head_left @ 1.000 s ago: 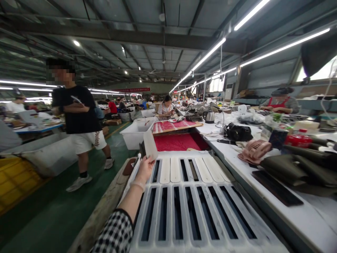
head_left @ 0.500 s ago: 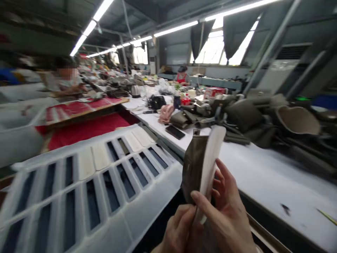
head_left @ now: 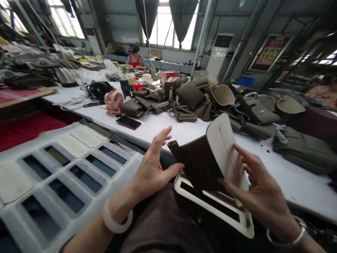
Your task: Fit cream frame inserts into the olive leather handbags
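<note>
The right hand [head_left: 259, 191] holds a dark brown bag piece [head_left: 201, 165] with a white card [head_left: 226, 151] on it, thumb and fingers pinching the card's edge. The left hand [head_left: 155, 167] is spread wide, its thumb just touching the piece. Both are over a white frame [head_left: 210, 205], near the near edge of the white table [head_left: 163, 128]. A phone [head_left: 128, 122] lies near that edge too.

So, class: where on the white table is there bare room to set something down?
Bare white table lies between the held brown piece and the olive bags; another strip between phone and tray. Behind, bags and fan crowd it.
</note>
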Motion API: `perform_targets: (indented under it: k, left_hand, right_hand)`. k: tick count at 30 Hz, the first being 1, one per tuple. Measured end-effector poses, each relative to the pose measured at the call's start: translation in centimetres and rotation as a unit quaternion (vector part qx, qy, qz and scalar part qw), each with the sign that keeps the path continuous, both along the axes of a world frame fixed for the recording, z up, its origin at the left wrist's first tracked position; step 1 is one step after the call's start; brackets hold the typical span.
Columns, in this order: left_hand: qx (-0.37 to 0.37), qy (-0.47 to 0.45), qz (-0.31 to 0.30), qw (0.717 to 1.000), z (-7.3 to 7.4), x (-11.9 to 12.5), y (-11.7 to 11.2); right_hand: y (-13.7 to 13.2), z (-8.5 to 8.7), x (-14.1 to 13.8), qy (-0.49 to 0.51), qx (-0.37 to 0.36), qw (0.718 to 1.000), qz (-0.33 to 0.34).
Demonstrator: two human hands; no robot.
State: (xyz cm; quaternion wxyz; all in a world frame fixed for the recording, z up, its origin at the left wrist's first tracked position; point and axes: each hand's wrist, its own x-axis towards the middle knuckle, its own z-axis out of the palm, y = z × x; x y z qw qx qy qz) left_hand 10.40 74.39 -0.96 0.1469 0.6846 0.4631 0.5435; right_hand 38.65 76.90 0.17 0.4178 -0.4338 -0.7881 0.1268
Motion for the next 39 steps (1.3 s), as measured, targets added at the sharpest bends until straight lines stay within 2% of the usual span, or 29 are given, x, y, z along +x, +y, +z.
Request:
perform_targets:
  k: [5, 12, 18, 22, 28, 33, 36, 39]
  left_hand:
    - [-0.079, 0.015, -0.046, 0.996, -1.6, 1.6, 1.8]
    - [-0.134, 0.027, -0.067, 0.988, -4.4, 2.4, 1.6]
    - [-0.157, 0.128, -0.083, 0.976, -8.5, 3.6, 1.8]
    - [-0.159, 0.139, -0.069, 0.975, -10.6, 4.1, 1.5]
    - [-0.174, 0.161, -0.073, 0.969, -11.1, 4.4, 0.0]
    - [-0.216, 0.126, -0.026, 0.968, -10.9, 4.3, -0.7]
    - [-0.202, 0.174, -0.018, 0.964, -10.7, 4.6, -0.1]
    - [-0.202, 0.144, 0.008, 0.969, -10.7, 5.0, 0.2]
  right_hand:
    - [0.0, -2.6, 0.9, -0.044, 0.029, 0.999, 0.012]
    - [-0.5, -5.1, 2.5, -0.096, 0.016, 0.995, 0.009]
    - [-1.1, -8.4, 5.0, -0.208, 0.032, 0.977, 0.028]
    - [-0.9, -9.3, 6.2, -0.292, 0.107, 0.95, 0.023]
    - [-0.2, -8.7, 6.6, -0.352, 0.197, 0.914, 0.049]
    - [0.4, -9.6, 7.2, -0.411, 0.208, 0.888, 0.012]
    - [0.5, -10.3, 7.2, -0.411, 0.207, 0.887, 0.018]
    - [0.5, -10.7, 6.2, -0.361, 0.216, 0.905, 0.066]
